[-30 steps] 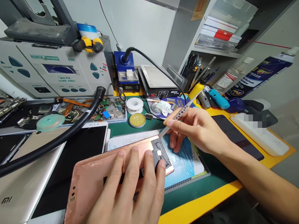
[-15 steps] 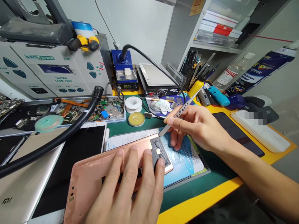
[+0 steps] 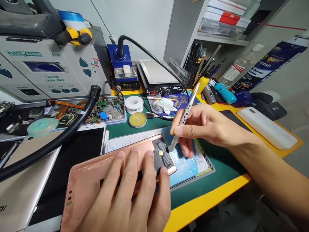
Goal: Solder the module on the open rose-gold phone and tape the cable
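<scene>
A rose-pink phone back cover (image 3: 83, 174) lies slanted in front of me, a black film strip (image 3: 159, 159) with a small pale square at its right end. My left hand (image 3: 127, 190) rests on it, fingers spread and laid over its face; the thumb is hidden. Between thumb and fingers, my right hand (image 3: 193, 130) grips metal tweezers (image 3: 185, 116) with holes along them. Their pointed tips aim up, and the blunt end is at the cover's right short edge; contact there I cannot confirm. Beneath the cover lies a blue-and-white work pad (image 3: 202, 166).
A black hose (image 3: 79, 120) crosses the left side above a gold phone back (image 3: 36, 167) and a dark-screened phone (image 3: 72, 167). Behind are a tray of circuit boards (image 3: 113, 111), a white spool (image 3: 134, 103) and a tin of yellow paste (image 3: 137, 119). A white case (image 3: 266, 127) lies right.
The tweezers' blunt end has moved from the cover's far right corner along the short edge towards me, and the tweezers stand steeper. My left hand stays on the cover. The view shifts slightly.
</scene>
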A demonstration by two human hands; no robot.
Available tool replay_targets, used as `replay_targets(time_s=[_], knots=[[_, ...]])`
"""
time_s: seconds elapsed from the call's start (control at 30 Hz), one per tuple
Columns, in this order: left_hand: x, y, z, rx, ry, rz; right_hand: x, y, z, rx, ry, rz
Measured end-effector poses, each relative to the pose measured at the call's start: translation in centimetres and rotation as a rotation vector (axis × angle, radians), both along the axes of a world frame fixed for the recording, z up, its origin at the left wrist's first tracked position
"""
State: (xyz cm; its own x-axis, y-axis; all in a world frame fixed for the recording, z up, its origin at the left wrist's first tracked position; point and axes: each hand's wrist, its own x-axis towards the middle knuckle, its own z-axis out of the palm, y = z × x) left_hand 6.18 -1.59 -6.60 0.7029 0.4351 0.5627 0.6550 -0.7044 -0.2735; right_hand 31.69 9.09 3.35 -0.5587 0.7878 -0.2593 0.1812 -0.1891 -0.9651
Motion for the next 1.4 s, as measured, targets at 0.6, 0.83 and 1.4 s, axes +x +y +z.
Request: replay_targets(time_s=[0.6,0.83,1.4], knots=[[-0.32,-0.34,0.50,-0.043,0.018,-0.016,-0.31,-0.73,0.25,-0.050,-0.020,0.117],[0.03,-0.26,0.67,-0.060,0.035,-0.005,-0.15,-0.64,0.04,-0.054,-0.003,0.133],[-0.07,-0.06,0.49,-0.033,0.021,-0.021,-0.31,-0.64,-0.10,-0.086,0.069,0.177]])
